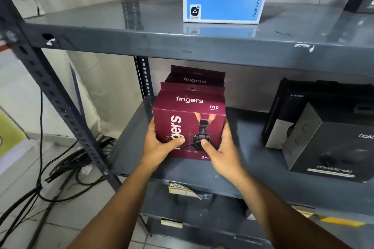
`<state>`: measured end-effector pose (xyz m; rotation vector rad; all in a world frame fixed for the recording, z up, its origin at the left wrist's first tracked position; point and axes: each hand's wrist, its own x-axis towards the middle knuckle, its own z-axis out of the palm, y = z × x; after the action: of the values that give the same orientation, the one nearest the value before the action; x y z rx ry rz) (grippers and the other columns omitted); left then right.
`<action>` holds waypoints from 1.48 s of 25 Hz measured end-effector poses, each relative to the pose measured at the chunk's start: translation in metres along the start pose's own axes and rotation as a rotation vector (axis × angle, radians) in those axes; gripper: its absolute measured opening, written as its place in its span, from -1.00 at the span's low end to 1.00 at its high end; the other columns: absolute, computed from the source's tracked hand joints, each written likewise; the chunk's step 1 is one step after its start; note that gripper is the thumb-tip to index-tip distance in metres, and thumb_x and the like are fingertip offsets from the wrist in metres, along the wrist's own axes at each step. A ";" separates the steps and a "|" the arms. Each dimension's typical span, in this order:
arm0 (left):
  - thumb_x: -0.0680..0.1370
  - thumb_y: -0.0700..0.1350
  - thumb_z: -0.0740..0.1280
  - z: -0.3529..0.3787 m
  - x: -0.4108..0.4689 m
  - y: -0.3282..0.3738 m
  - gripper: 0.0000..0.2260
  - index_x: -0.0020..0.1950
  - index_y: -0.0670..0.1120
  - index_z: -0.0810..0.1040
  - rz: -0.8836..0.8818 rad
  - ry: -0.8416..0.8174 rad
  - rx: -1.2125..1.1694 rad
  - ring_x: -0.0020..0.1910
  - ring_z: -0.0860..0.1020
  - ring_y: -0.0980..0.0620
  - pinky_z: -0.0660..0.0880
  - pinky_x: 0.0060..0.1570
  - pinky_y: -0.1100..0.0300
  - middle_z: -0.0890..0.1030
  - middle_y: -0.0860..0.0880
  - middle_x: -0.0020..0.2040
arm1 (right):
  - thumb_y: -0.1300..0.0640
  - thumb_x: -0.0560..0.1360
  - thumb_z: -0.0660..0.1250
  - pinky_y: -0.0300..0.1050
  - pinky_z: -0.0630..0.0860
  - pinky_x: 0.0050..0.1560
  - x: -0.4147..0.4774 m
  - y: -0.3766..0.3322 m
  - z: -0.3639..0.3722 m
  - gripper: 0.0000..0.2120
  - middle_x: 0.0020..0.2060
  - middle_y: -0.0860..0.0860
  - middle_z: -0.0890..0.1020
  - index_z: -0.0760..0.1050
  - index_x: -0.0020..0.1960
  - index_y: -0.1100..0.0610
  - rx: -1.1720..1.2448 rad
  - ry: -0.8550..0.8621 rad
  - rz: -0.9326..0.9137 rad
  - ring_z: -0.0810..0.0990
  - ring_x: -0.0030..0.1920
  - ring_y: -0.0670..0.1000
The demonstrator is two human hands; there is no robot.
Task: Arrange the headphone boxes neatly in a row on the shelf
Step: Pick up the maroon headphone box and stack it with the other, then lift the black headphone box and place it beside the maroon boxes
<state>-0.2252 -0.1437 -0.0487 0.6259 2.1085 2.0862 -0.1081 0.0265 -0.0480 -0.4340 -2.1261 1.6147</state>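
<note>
Maroon headphone box [189,125] upright near the left end of the grey middle shelf [253,166], gripped by left hand [162,145] and right hand [220,147], thumbs pressed on its front, fingers hidden behind its sides. Second maroon box [195,78] just behind, mostly hidden. Bare shelf between these and 2 black boxes [323,133] on the right, cut off.

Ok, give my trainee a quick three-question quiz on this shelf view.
1. True or false: both hands grip the front maroon Fingers S10 box.
2. What stands directly behind that box?
3. The blue power bank box sits on: A) the same shelf, B) the shelf above, C) the floor.

Key:
1. True; the left hand and right hand clasp its sides.
2. A second maroon Fingers box.
3. B.
</note>
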 end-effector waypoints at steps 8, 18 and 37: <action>0.42 0.32 0.35 0.023 -0.034 0.038 -0.09 0.62 -0.03 0.07 0.105 0.341 0.047 0.58 0.22 0.07 0.17 0.56 -0.15 0.24 0.00 0.60 | -0.28 0.33 0.32 0.11 0.14 0.60 -0.017 -0.015 -0.037 0.02 0.49 -0.30 0.09 -0.14 0.63 -0.13 -0.014 -0.051 0.025 0.11 0.60 -0.08; 0.59 0.07 0.22 0.229 -0.082 0.071 -0.42 0.55 -0.08 0.14 0.300 -0.230 0.167 0.60 0.14 -0.02 0.06 0.55 0.25 0.19 -0.05 0.58 | 0.07 0.51 0.32 -0.17 0.20 0.53 -0.064 -0.003 -0.265 -0.44 0.36 0.14 0.42 0.33 0.45 0.24 -0.290 0.872 -0.353 0.35 0.46 0.18; 0.70 -0.11 0.13 0.342 -0.115 0.049 -0.65 0.42 -0.20 0.50 -0.097 -0.096 -0.107 0.46 0.45 -0.01 0.29 0.52 -0.06 0.55 -0.09 0.41 | -0.12 0.57 0.18 0.16 0.46 0.41 -0.079 0.062 -0.358 -0.49 0.36 -0.09 0.59 0.34 0.51 -0.06 0.010 0.464 -0.032 0.58 0.26 -0.22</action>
<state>0.0124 0.1319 -0.0412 0.5859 1.9226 2.0571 0.1433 0.3009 -0.0384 -0.6921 -1.7645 1.3467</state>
